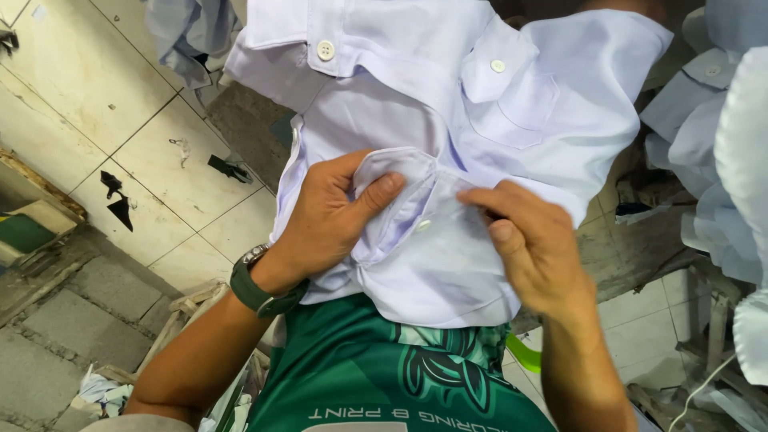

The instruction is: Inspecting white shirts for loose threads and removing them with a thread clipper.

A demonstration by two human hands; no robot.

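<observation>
Left hand (332, 216) pinches the white shirt (448, 120) at its cuff (400, 172) — fingers tight on the fold. Right hand (532, 244) grips the cloth beside a small button (422, 226).

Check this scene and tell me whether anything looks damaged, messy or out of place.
The shirt that the left hand and right hand pinch looks sound, only bunched at the folded part. The floor is what stands out: dark scraps lie on the pale tiles, and more cloth offcuts sit by the lower left edge.

Soft, even daylight, bright on the white shirt (448, 120); faint shadows in its folds, right edge slightly blurred
</observation>
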